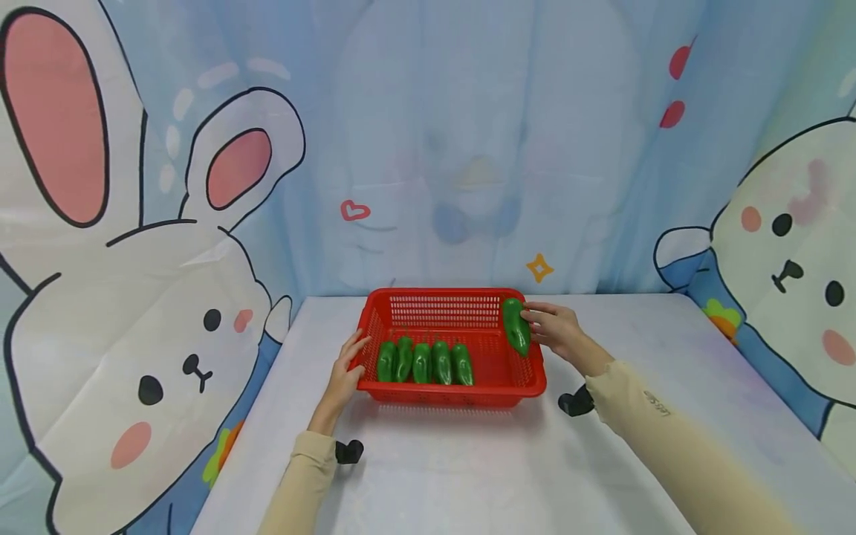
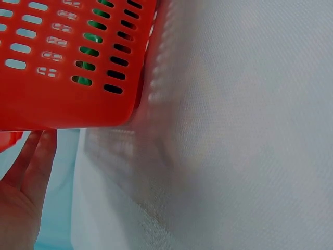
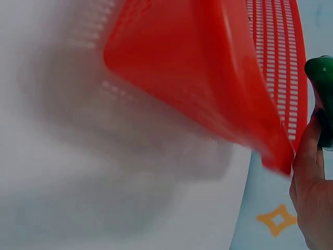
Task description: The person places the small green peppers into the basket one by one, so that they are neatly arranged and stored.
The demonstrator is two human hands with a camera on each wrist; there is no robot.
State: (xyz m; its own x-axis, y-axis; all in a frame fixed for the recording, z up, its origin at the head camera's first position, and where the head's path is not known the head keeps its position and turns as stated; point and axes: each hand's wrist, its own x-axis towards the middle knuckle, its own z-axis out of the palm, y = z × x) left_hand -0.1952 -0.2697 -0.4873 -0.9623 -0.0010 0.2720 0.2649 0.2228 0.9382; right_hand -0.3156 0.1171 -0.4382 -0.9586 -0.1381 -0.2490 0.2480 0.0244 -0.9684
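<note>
A red plastic basket [image 1: 441,396] with slotted walls stands on the white table. Inside it, several green peppers [image 1: 422,362] lie side by side along the near wall, from the left corner to past the middle. My left hand [image 1: 344,374] rests on the basket's left rim; in the left wrist view its fingers [image 2: 41,156] reach the rim from outside. Over the basket's right end, my right hand [image 1: 555,328] holds another green pepper [image 1: 516,327] by its side, lengthwise up and down in the head view. The right wrist view shows that pepper [image 3: 323,94] above the rim.
The white tabletop [image 1: 455,475] extends in front of the basket and to both sides. Behind it hangs a blue curtain [image 1: 428,148] with cartoon rabbits at left and right. A black wrist strap piece [image 1: 576,401] shows beside the right sleeve.
</note>
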